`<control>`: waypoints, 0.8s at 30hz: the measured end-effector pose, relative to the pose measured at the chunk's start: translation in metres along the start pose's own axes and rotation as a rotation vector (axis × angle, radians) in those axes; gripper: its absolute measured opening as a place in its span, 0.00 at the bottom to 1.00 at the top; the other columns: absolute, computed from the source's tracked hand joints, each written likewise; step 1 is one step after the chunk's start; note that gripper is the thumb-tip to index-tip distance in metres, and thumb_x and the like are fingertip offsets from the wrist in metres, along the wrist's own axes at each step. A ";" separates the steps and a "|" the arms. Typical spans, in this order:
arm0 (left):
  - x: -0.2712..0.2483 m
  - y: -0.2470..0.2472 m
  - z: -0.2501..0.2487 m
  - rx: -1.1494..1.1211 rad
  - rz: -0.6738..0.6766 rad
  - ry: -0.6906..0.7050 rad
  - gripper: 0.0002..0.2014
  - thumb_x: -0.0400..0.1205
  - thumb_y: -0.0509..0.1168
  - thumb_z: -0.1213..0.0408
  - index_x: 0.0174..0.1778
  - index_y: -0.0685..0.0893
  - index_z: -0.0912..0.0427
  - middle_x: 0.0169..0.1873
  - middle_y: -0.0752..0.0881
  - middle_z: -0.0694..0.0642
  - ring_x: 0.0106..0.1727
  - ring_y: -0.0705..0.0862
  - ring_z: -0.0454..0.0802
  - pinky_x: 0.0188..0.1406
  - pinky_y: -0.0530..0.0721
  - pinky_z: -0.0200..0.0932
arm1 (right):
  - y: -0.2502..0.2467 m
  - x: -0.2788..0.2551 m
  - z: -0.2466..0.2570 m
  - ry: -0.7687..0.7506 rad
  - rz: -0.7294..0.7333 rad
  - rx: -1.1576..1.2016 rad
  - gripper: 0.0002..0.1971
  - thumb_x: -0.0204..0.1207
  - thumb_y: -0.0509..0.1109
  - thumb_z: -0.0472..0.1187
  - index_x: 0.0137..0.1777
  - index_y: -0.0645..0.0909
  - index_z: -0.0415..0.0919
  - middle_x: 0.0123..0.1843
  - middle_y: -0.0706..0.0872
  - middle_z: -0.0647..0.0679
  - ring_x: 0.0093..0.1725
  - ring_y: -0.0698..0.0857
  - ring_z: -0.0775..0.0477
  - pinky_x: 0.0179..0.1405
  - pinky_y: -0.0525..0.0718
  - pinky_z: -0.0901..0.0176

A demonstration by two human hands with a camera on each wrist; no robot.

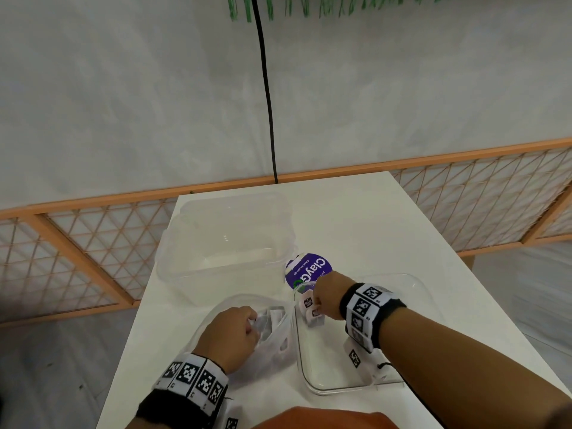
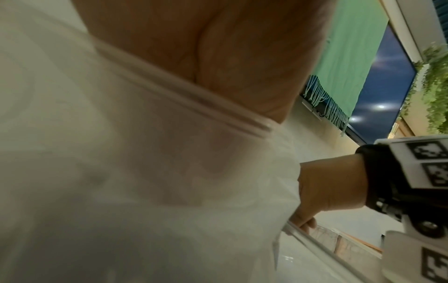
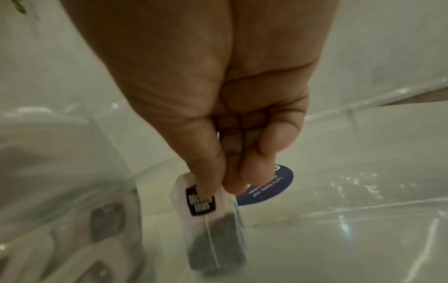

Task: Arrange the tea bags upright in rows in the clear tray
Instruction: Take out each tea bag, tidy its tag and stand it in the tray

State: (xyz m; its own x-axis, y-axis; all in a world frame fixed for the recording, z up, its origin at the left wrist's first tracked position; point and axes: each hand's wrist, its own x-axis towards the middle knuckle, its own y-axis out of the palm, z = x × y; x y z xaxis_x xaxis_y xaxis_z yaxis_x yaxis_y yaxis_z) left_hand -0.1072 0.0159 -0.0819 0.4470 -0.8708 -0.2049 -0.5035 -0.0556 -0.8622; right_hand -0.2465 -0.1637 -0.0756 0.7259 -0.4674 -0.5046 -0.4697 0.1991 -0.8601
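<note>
Tea bags (image 3: 213,229) are pinched by the top edge in the right hand (image 1: 325,297), at the clear tray's (image 1: 340,388) far left corner; the plastic bag (image 1: 272,332) is gripped by the left hand (image 1: 229,332). They should be lowered upright against the wall, then released.

Soft even light in the wide, edge-bent head view; both wrist views dim, blurred, greenish.

White tea bag (image 3: 213,226) — black label; round purple sticker (image 1: 309,270); white table (image 1: 371,218).
</note>
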 end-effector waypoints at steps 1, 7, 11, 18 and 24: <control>0.000 0.000 0.001 0.002 0.002 -0.003 0.15 0.83 0.63 0.57 0.65 0.80 0.53 0.45 0.88 0.50 0.47 0.85 0.46 0.53 0.82 0.41 | 0.001 0.004 0.001 -0.003 -0.007 -0.014 0.14 0.83 0.62 0.44 0.59 0.83 0.36 0.57 0.86 0.42 0.45 0.75 0.46 0.41 0.74 0.58; -0.003 -0.001 0.003 -0.012 -0.008 0.008 0.14 0.84 0.62 0.54 0.64 0.80 0.52 0.42 0.89 0.51 0.46 0.85 0.45 0.52 0.82 0.41 | 0.009 0.016 -0.002 0.088 -0.069 0.120 0.15 0.82 0.63 0.46 0.60 0.82 0.37 0.58 0.86 0.43 0.51 0.82 0.44 0.50 0.80 0.56; -0.002 0.000 0.006 -0.023 -0.008 0.001 0.14 0.83 0.62 0.53 0.63 0.80 0.51 0.41 0.89 0.49 0.45 0.85 0.44 0.52 0.83 0.43 | 0.012 0.011 -0.010 0.220 -0.102 0.304 0.18 0.79 0.67 0.50 0.60 0.79 0.37 0.55 0.85 0.44 0.52 0.83 0.46 0.45 0.79 0.60; 0.000 0.003 0.009 -0.033 -0.010 -0.011 0.13 0.82 0.64 0.52 0.61 0.81 0.49 0.41 0.87 0.45 0.45 0.85 0.43 0.53 0.82 0.43 | 0.022 0.016 -0.013 0.228 0.167 0.577 0.14 0.69 0.75 0.54 0.33 0.76 0.47 0.39 0.86 0.52 0.43 0.88 0.48 0.49 0.87 0.56; -0.001 0.003 0.012 -0.054 -0.017 -0.023 0.13 0.81 0.65 0.50 0.59 0.81 0.47 0.41 0.85 0.45 0.44 0.84 0.42 0.52 0.82 0.41 | 0.025 0.012 -0.012 0.207 0.174 0.764 0.14 0.72 0.76 0.46 0.53 0.87 0.37 0.47 0.91 0.43 0.41 0.86 0.47 0.57 0.87 0.50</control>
State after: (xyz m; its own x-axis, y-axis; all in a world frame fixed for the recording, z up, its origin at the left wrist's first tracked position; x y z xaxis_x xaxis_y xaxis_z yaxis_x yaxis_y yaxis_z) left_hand -0.1000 0.0221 -0.0899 0.4722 -0.8582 -0.2012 -0.5344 -0.0972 -0.8396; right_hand -0.2551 -0.1749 -0.1022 0.5314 -0.5104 -0.6761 -0.0398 0.7822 -0.6218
